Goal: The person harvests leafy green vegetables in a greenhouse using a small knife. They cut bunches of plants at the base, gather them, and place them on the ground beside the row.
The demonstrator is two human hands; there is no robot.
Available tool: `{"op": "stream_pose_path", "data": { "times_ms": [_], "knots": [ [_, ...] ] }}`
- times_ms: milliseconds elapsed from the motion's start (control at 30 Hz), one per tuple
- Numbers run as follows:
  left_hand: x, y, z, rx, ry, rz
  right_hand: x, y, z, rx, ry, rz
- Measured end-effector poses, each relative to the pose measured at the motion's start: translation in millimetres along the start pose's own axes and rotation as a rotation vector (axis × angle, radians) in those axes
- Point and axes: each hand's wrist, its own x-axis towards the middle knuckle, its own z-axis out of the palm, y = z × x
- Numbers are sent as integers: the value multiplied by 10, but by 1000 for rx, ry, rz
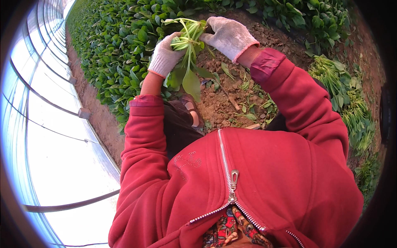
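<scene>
My left hand (pixel 167 54), in a pale knit work glove with an orange-edged cuff, grips a bunch of leafy greens (pixel 189 34). The pale green stems fan out at the top, and broad leaves hang down below the hand. At the right side of the bunch, my right hand (pixel 231 37), gloved the same way, has its thumb and fingers closed at the stem ends. Its fingertips are partly hidden there. Both hands are raised over bare soil (pixel 214 102), at the edge of the growing plants.
Dense rows of leafy plants (pixel 124 40) grow ahead and to the left. Piles of cut greens (pixel 350 99) lie on the ground at the right. A thin wooden stick (pixel 233 102) and loose leaves lie on the soil by my shoe (pixel 194 113). Greenhouse film with curved ribs (pixel 43 102) rises at the left.
</scene>
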Motion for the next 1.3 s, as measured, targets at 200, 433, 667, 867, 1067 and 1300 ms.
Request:
{"op": "stream_pose_path", "data": {
  "times_ms": [200,433,667,867,1067,1300],
  "knots": [
    [-8,46,-50,32,-2,50,-19,37,38,71,92,-64],
    [-46,61,-142,12,15,-3,9,19,-239,-4,153,-166],
    [-68,-7,-224,-252,38,-100,-101,-81,-518,116,-567,-159],
    [-22,-70,-147,-222,-1,-77,-94,-147,-262,117,-210,-269],
    [8,-20,-88,131,9,39,-117,-159,-122,364,-167,-103],
    [19,10,-59,323,51,124,-60,-115,-45,346,-302,-31]
  ]
}}
